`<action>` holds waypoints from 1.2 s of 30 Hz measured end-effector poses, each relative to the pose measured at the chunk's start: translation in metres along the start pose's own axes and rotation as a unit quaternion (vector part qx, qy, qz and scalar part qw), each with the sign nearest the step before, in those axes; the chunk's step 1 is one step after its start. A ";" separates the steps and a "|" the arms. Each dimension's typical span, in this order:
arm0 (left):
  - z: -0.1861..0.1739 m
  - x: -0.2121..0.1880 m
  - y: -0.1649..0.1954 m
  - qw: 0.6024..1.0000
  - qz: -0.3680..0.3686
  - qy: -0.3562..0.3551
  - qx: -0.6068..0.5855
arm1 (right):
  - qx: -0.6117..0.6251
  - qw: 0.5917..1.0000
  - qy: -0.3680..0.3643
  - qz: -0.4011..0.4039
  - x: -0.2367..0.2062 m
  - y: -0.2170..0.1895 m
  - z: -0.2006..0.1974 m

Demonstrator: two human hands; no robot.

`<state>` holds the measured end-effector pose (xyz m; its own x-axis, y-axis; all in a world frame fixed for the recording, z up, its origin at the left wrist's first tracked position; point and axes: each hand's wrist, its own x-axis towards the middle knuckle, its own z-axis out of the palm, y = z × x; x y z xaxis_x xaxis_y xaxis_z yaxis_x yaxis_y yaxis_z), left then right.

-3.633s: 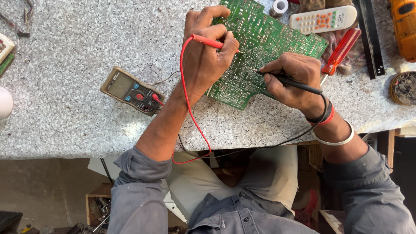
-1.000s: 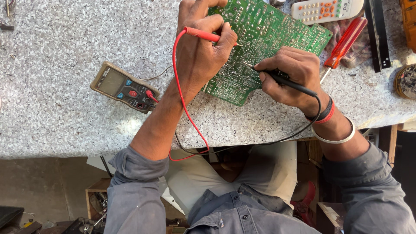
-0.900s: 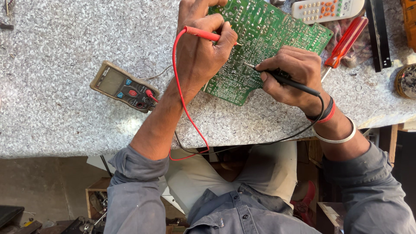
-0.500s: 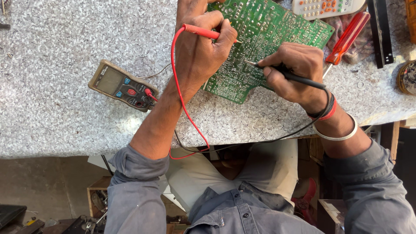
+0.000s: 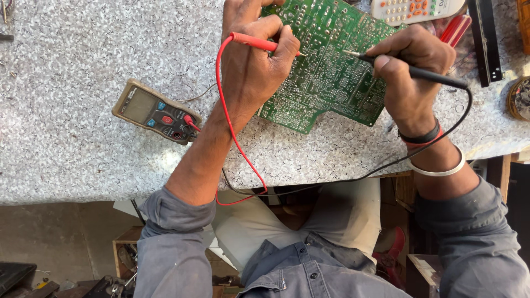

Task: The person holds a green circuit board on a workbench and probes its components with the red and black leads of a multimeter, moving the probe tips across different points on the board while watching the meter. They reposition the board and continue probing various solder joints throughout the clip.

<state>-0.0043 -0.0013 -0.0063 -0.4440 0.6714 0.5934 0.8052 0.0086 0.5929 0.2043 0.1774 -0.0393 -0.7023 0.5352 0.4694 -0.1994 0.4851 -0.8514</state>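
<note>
From my remote view, the largest item is the speckled stone worktop [image 5: 83,83], which carries everything else. On it lies the green circuit board [image 5: 326,72], flat, its long axis running up and to the right from its lower corner; its top edge is cut off by the frame. My left hand [image 5: 251,66] rests on the board's left edge and is clamped around the red probe [image 5: 259,43], whose tip points right and touches the board just beyond the fingertips. My right hand [image 5: 411,72] is closed around the black probe [image 5: 419,70], whose tip points left onto the board's right half. The two tips face each other, a short stretch of board between them.

The multimeter [image 5: 154,112] lies left of and below the left hand, well apart; the left hand is nearer. Its display is too small to read. A remote control [image 5: 414,8] and a red-handled tool [image 5: 455,30] are partly cut off beyond the right hand.
</note>
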 end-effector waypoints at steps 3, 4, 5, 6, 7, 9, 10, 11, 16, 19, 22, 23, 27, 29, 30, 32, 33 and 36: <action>-0.001 0.000 0.003 1.000 0.002 0.003 0.021 | -0.024 0.999 -0.041 -0.019 0.002 -0.002 0.003; -0.001 0.001 0.004 1.000 0.003 0.004 0.019 | -0.023 0.996 -0.081 -0.022 0.003 -0.005 0.003; -0.002 0.001 0.004 1.000 0.003 0.003 0.017 | -0.021 0.992 -0.121 -0.025 0.003 -0.008 0.002; -0.002 0.000 0.004 1.000 0.004 0.003 0.015 | -0.019 0.987 -0.160 -0.027 0.002 -0.012 0.002; -0.002 0.000 0.005 1.000 0.002 0.003 0.013 | -0.025 0.985 -0.168 -0.027 0.002 -0.015 0.003; -0.002 0.000 0.005 1.000 -0.001 0.004 0.009 | -0.037 0.982 -0.182 -0.029 0.001 -0.019 0.003; -0.002 0.000 0.005 1.000 -0.008 0.000 0.014 | -0.043 0.984 -0.168 -0.029 0.000 -0.021 0.003; -0.002 0.000 0.004 1.000 -0.015 -0.004 0.017 | -0.049 0.987 -0.153 -0.029 -0.002 -0.022 0.002; -0.001 0.000 0.005 1.000 -0.002 0.008 0.010 | -0.111 0.993 -0.032 -0.009 0.000 -0.015 0.004; -0.001 0.000 0.005 1.000 0.002 0.008 0.002 | -0.132 0.991 -0.029 -0.014 0.000 -0.015 0.006; -0.001 0.000 0.005 1.000 -0.002 0.007 0.000 | -0.130 0.990 -0.052 -0.036 0.000 -0.017 0.007; -0.001 0.000 0.005 1.000 -0.004 0.007 0.003 | -0.138 0.987 -0.061 -0.049 -0.001 -0.018 0.006; 0.000 0.000 0.003 1.000 -0.002 0.009 0.009 | -0.136 0.989 -0.051 -0.027 -0.002 -0.016 0.006; -0.001 0.000 0.003 1.000 0.001 0.011 0.002 | -0.135 0.990 -0.036 -0.021 -0.002 -0.012 0.007; 0.000 0.000 0.003 1.000 0.002 0.012 -0.002 | -0.130 0.991 -0.036 -0.023 -0.002 -0.010 0.007; 0.000 0.000 0.003 1.000 0.009 0.013 -0.001 | -0.113 0.992 -0.045 -0.028 0.000 -0.007 0.007; 0.000 0.000 0.002 1.000 0.013 0.014 0.000 | -0.101 0.993 -0.053 -0.032 0.002 -0.006 0.008; 0.000 0.000 0.001 1.000 0.008 0.012 -0.003 | -0.114 0.991 -0.056 -0.034 -0.001 -0.011 0.008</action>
<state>-0.0032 -0.0016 -0.0056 -0.4406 0.6537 0.6152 0.8100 -0.0060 0.5864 0.2023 0.1660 -0.0321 -0.7661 0.4226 0.4843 -0.0979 0.6679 -0.7378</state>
